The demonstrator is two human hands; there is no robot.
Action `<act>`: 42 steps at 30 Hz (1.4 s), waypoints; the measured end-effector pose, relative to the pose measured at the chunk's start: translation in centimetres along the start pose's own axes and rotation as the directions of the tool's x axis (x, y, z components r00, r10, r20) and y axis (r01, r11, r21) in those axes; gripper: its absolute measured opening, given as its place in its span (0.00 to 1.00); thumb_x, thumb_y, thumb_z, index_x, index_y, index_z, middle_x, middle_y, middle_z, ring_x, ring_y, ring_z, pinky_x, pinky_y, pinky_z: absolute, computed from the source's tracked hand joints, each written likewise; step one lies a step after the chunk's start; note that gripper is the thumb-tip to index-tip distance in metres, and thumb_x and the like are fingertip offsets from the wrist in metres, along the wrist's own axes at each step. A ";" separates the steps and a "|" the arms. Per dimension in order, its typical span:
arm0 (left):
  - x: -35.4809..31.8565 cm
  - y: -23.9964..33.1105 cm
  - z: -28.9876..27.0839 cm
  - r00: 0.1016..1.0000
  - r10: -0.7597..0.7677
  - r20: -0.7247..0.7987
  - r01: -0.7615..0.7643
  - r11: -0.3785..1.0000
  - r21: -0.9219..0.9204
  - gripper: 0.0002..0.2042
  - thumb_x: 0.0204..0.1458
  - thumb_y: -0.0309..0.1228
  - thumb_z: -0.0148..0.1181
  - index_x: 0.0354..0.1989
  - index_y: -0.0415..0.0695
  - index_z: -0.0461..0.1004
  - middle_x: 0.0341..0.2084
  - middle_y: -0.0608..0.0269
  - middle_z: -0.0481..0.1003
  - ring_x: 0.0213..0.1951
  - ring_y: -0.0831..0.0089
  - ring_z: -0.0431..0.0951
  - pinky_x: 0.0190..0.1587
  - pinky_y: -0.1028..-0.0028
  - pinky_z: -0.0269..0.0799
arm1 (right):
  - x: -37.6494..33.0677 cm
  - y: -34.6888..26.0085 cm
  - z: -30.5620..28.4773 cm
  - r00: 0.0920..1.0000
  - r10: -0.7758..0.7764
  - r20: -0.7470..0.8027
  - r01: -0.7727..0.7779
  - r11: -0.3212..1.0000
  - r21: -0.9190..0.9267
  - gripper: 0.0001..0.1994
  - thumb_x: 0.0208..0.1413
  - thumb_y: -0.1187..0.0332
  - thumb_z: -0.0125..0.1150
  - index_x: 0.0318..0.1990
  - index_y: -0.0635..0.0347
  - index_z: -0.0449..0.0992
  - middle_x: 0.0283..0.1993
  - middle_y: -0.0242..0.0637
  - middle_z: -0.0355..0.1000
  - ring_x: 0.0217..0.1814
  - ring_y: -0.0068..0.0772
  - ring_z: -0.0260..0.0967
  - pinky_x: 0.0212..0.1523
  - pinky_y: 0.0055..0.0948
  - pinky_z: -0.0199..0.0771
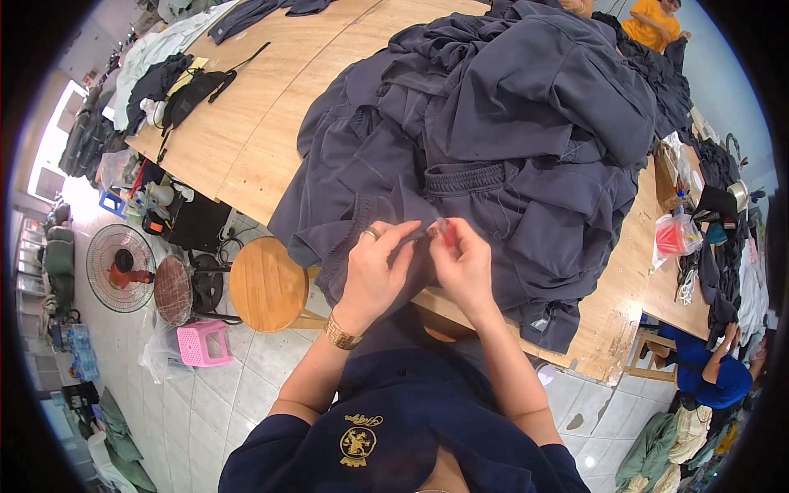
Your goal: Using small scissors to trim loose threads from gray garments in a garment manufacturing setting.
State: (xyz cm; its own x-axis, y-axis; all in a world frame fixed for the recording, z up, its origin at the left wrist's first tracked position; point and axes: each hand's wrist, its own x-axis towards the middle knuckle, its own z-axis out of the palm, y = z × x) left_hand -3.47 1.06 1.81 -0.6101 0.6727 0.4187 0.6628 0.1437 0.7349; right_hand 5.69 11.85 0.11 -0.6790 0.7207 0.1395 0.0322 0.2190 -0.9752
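A large heap of dark grey-blue garments (509,123) covers the wooden table (246,140) in front of me. My left hand (374,271), with a ring and a gold watch, pinches the edge of one garment (362,197) near its elastic waistband. Close beside it, my right hand (464,263) grips a small red tool (449,232) against the same bit of fabric. The tool's tip is hidden by my fingers.
A round wooden stool (267,283) and a pink plastic stool (204,343) stand at my left. Fans (121,267) sit on the tiled floor. A black bag (193,92) lies far left on the table. A person in orange (653,20) and one in blue (715,374) work nearby.
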 end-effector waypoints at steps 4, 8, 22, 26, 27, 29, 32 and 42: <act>0.0 -0.5 0.1 0.996 -0.082 0.018 0.083 0.994 -0.067 0.07 0.48 0.20 0.58 0.37 0.38 0.75 0.27 0.57 0.74 0.30 0.67 0.75 0.33 0.75 0.68 | 0.4 0.1 -0.7 0.965 0.242 0.102 -0.263 0.880 0.397 0.05 0.59 0.73 0.53 0.34 0.64 0.72 0.22 0.17 0.63 0.21 0.04 0.53 0.19 0.12 0.50; -0.2 -1.2 0.2 0.981 -0.193 0.019 0.193 0.966 -0.171 0.06 0.48 0.23 0.58 0.35 0.38 0.75 0.27 0.55 0.75 0.31 0.62 0.76 0.37 0.71 0.69 | -0.2 0.3 -1.2 0.933 0.326 0.154 -0.358 0.790 0.497 0.08 0.61 0.68 0.54 0.35 0.64 0.71 0.23 0.19 0.62 0.23 0.06 0.53 0.24 0.11 0.52; -0.5 -2.0 0.6 0.941 -0.335 0.038 0.324 0.866 -0.381 0.07 0.53 0.28 0.59 0.34 0.36 0.74 0.28 0.60 0.77 0.32 0.77 0.75 0.38 0.77 0.69 | -1.8 0.9 -0.3 0.991 -0.012 0.131 0.036 0.983 -0.181 0.16 0.56 0.59 0.57 0.29 0.63 0.67 0.19 0.42 0.64 0.19 0.40 0.61 0.23 0.32 0.61; -0.6 -2.1 0.5 0.941 -0.336 0.031 0.322 0.865 -0.384 0.07 0.52 0.28 0.59 0.34 0.36 0.74 0.28 0.60 0.77 0.32 0.76 0.75 0.38 0.77 0.69 | -1.6 0.4 -0.1 0.988 -0.028 0.150 0.061 0.974 -0.220 0.16 0.56 0.57 0.57 0.29 0.62 0.68 0.20 0.43 0.65 0.20 0.44 0.64 0.23 0.35 0.62; -0.6 -2.1 0.5 0.941 -0.337 0.034 0.322 0.861 -0.393 0.07 0.52 0.28 0.59 0.35 0.36 0.74 0.28 0.60 0.77 0.32 0.76 0.75 0.38 0.77 0.69 | -1.5 0.4 -0.1 0.988 -0.031 0.150 0.065 0.973 -0.224 0.16 0.56 0.56 0.56 0.29 0.62 0.68 0.20 0.43 0.65 0.20 0.44 0.64 0.23 0.35 0.62; -0.6 -2.1 0.5 0.941 -0.336 0.036 0.322 0.858 -0.401 0.07 0.52 0.27 0.59 0.35 0.35 0.74 0.28 0.60 0.77 0.32 0.76 0.75 0.38 0.77 0.69 | -1.5 0.3 -0.1 0.988 -0.035 0.150 0.068 0.971 -0.227 0.16 0.56 0.56 0.56 0.29 0.62 0.68 0.20 0.43 0.66 0.21 0.45 0.65 0.23 0.35 0.62; -0.7 -2.4 0.5 0.943 -0.332 0.033 0.317 0.861 -0.397 0.07 0.52 0.27 0.59 0.35 0.35 0.74 0.29 0.60 0.77 0.32 0.76 0.75 0.38 0.77 0.69 | -1.4 0.5 0.0 0.989 -0.054 0.139 0.086 0.969 -0.230 0.16 0.56 0.57 0.57 0.29 0.62 0.67 0.19 0.42 0.65 0.19 0.43 0.63 0.23 0.34 0.61; -0.3 -4.5 -1.0 0.872 -0.374 0.317 0.425 0.255 -0.869 0.08 0.61 0.26 0.45 0.45 0.39 0.68 0.37 0.67 0.74 0.38 0.82 0.73 0.44 0.82 0.69 | -0.4 2.9 -0.3 0.994 0.101 0.051 -0.113 0.911 0.398 0.11 0.63 0.60 0.49 0.37 0.57 0.61 0.21 0.24 0.56 0.16 0.12 0.51 0.17 0.14 0.51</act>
State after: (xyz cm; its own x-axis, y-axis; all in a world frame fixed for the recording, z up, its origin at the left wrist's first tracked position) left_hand -6.71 -0.49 -1.12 -0.6422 0.7625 -0.0788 -0.4672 -0.3079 0.8288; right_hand 6.28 12.34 -2.75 -0.7086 0.7049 0.0310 -0.1854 -0.1436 -0.9721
